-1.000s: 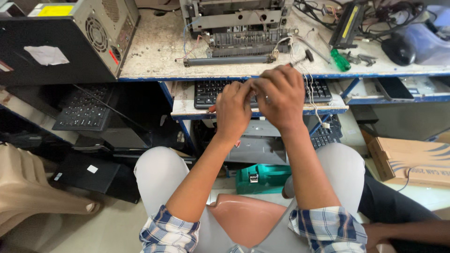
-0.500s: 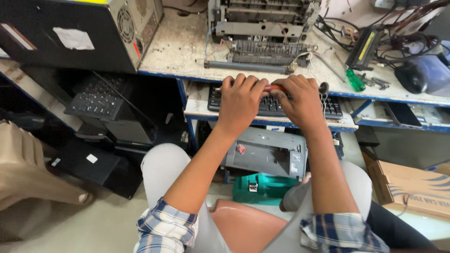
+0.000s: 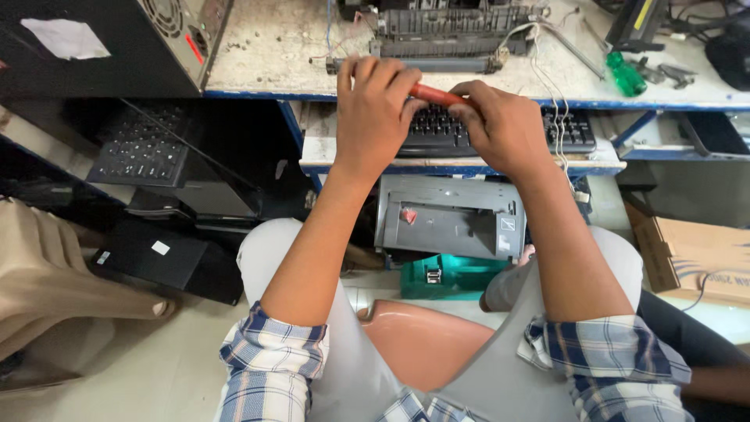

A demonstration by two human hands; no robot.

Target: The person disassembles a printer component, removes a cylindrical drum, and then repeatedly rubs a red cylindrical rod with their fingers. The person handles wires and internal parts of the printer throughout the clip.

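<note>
A thin red roller [image 3: 434,95] lies crosswise between both my hands, just in front of the workbench edge. My left hand [image 3: 373,113] grips its left end with fingers curled over it. My right hand [image 3: 504,129] closes on its right end. Beneath the hands a black keyboard [image 3: 566,131] rests on a pull-out shelf. On the bench top beyond them stands a stripped printer assembly [image 3: 445,35] with loose wires.
A black computer case [image 3: 109,43] stands at the bench's left. A green-handled screwdriver [image 3: 625,74] lies at the right. Below are a grey printer [image 3: 449,219], a green box [image 3: 449,275], a spare keyboard [image 3: 141,152], a cardboard box [image 3: 699,254] and a beige chair [image 3: 47,273].
The view has tipped down and closer. Both hands stay together on the red roller, which now shows more between them.
</note>
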